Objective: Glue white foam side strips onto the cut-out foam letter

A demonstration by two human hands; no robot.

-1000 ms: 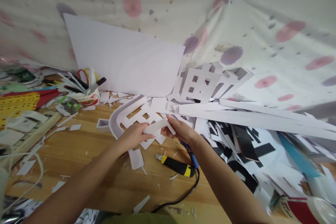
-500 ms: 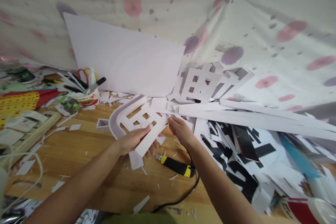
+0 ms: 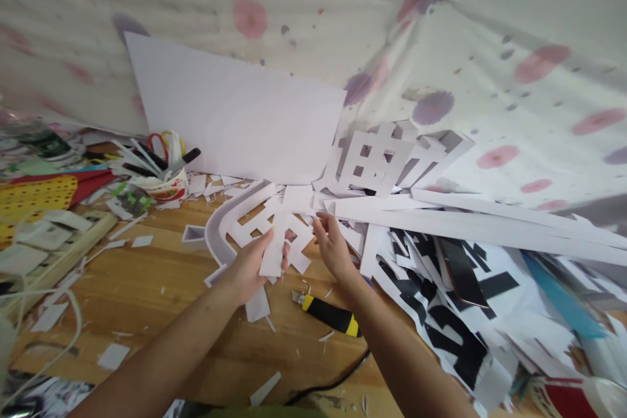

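My left hand (image 3: pixel 252 268) is closed around a flat white strip (image 3: pixel 277 241), thumb on top and fingertips showing past its right edge. The strip is tilted nearly upright above a white cut-out lattice piece (image 3: pixel 298 235). To the right, apart from the strip, is my right hand (image 3: pixel 333 245). Its thumb and forefinger are curled close together; anything between them is too small to make out. A white curved-wall piece (image 3: pixel 215 228) lies left of the lattice. Below both hands, a black and yellow utility knife (image 3: pixel 330 313) rests on the wooden table (image 3: pixel 161 326).
A large white sheet (image 3: pixel 235 111) leans against the patterned curtain. White cut-out characters (image 3: pixel 377 157) stand at the back. Long white strips (image 3: pixel 465 225) extend right over black-and-white scraps, near a phone (image 3: pixel 460 271). A tub of tools (image 3: pixel 169 186) and a power strip (image 3: pixel 73 255) are left.
My right hand has come off the white strip's far end. My left hand has swung the strip leftward and more upright.
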